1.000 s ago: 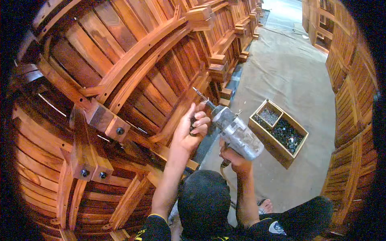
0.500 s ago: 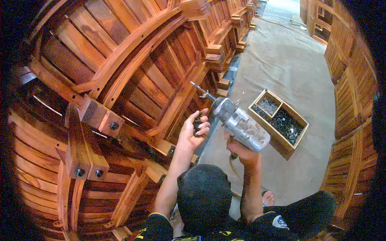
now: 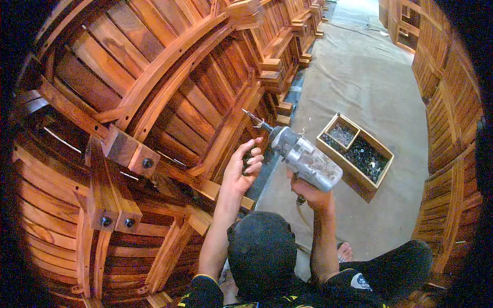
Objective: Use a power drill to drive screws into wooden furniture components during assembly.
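My right hand [image 3: 313, 190] is closed round the handle of a worn silver-and-black power driver [image 3: 308, 159]. Its long thin bit [image 3: 252, 118] points up and left toward the slatted wood. A hose [image 3: 303, 210] hangs from the base of the handle. My left hand [image 3: 244, 167] is raised just left of the driver, its fingers curled over small black pieces of hardware [image 3: 248, 156], mostly hidden by the fingers. Reddish-brown wooden furniture frames [image 3: 169, 82] with curved rails and slats stand close to the left hand. Black bolt heads [image 3: 148, 163] show in their square blocks.
A two-part wooden box [image 3: 382, 172] on the sheet-covered floor [image 3: 364, 77] holds small silver pieces and many black ones. More slatted wooden pieces [image 3: 447, 128] line the right side. A dark cap [image 3: 262, 251] fills the bottom middle, with a bare foot [image 3: 345, 251] beside it.
The driver and both hands have shifted slightly left. My left fingers have curled further, so less of the black hardware shows.
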The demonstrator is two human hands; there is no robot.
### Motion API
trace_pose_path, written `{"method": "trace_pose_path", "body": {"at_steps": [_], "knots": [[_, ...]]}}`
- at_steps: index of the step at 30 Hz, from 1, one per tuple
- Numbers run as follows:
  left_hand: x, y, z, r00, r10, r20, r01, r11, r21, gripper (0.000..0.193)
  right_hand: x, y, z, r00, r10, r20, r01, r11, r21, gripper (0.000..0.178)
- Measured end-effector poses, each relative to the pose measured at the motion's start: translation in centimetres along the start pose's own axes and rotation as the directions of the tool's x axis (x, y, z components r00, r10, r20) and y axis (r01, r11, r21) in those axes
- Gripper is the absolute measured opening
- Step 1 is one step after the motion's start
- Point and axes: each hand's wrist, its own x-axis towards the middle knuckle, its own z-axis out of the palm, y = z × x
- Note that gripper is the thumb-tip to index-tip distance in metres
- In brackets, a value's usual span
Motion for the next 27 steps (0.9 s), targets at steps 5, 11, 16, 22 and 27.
{"method": "trace_pose_path", "body": {"at_steps": [5,11,16,22,27], "knots": [[-0.1,0.2,0.1,1.000,-0.018,0.014,0.017,0.997,0.071,0.025,0.1,-0.3,0.0,0.999,0.045,-0.027,-0.044,0.998,0.042,0.024],[-0.5,0.5,0.2,0.999,-0.015,0.032,0.015,1.000,-0.012,0.027,0.1,-0.6,-0.7,0.991,0.124,0.040,-0.125,0.992,0.020,0.026],[-1.2,1.6,0.8,0.997,0.069,0.040,-0.070,0.998,0.001,0.029,0.6,-0.9,-0.6,0.982,-0.182,0.050,0.188,0.953,-0.238,0.020],[-1.6,2.8,1.2,0.991,0.132,0.014,-0.132,0.991,-0.006,0.027,0.5,-1.3,-0.8,0.991,-0.079,0.108,0.097,0.978,-0.184,0.019],[-2.0,3.6,1.4,0.985,0.162,0.054,-0.158,0.986,-0.060,0.024,1.4,-1.3,-1.1,0.971,-0.180,0.155,0.209,0.959,-0.192,0.022]]}}
